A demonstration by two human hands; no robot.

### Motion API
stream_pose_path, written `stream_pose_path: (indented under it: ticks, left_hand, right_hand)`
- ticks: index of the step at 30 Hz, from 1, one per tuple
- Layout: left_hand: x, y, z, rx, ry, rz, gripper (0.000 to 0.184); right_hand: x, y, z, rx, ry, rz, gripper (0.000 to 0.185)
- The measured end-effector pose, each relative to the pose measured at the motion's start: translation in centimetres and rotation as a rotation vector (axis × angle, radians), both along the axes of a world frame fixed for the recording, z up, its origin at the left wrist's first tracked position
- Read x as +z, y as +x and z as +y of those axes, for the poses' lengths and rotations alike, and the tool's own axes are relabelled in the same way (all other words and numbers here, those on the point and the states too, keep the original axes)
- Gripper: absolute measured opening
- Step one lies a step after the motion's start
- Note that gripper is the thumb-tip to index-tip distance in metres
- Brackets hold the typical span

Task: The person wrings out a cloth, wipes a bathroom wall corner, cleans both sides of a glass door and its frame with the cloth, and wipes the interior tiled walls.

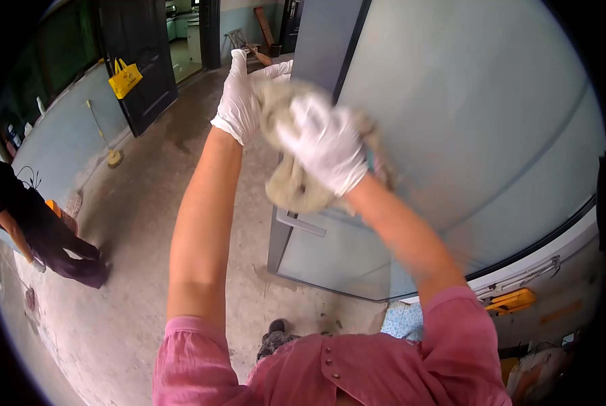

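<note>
My right hand [327, 145], in a white glove, presses a beige cloth [299, 189] to the upper edge area of a grey-framed door with a frosted glass panel [479, 122]. Motion blurs this hand and the cloth. Part of the cloth hangs below the hand, just above the silver door handle [303, 223]. On the door's left side is my left hand [237, 101], also white-gloved. Its thumb points up and its fingers reach round behind the door edge, where the tips are hidden.
At the left a person in dark clothes [42, 230] stands near an orange bucket [61, 211]. A broom [113, 157] leans by the wall. A yellow bag [125, 79] hangs on a dark door [141, 40]. A yellow object [511, 301] lies low at the right.
</note>
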State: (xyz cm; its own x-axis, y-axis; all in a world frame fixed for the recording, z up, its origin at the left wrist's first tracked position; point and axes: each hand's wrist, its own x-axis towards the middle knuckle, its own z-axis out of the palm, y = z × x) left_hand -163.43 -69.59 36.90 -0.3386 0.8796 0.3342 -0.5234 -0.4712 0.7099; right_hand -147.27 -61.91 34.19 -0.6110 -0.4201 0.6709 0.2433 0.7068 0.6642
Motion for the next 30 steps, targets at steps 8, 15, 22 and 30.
stream_pose_path:
  ticks: [8,15,22,30]
  left_hand:
    - [-1.1,-0.7,0.7,-0.055,-0.073,0.06,0.093]
    - [-2.0,0.4,-0.2,0.269,-0.09,0.214,0.083]
    - [-7.7,19.3,-5.3,0.625,-0.073,1.145,0.102]
    - [-20.6,37.0,-2.8,-0.347,-0.446,0.467,0.063]
  right_hand:
    - [-10.0,3.7,-1.5,0.102,-0.665,-0.5,0.025]
    - [-9.9,13.4,0.4,-0.023,-1.357,-0.455,0.029]
    - [-11.3,24.1,-2.6,0.075,-2.02,0.272,0.03]
    - [-13.6,33.8,-4.1,0.099,-1.964,0.457,0.056]
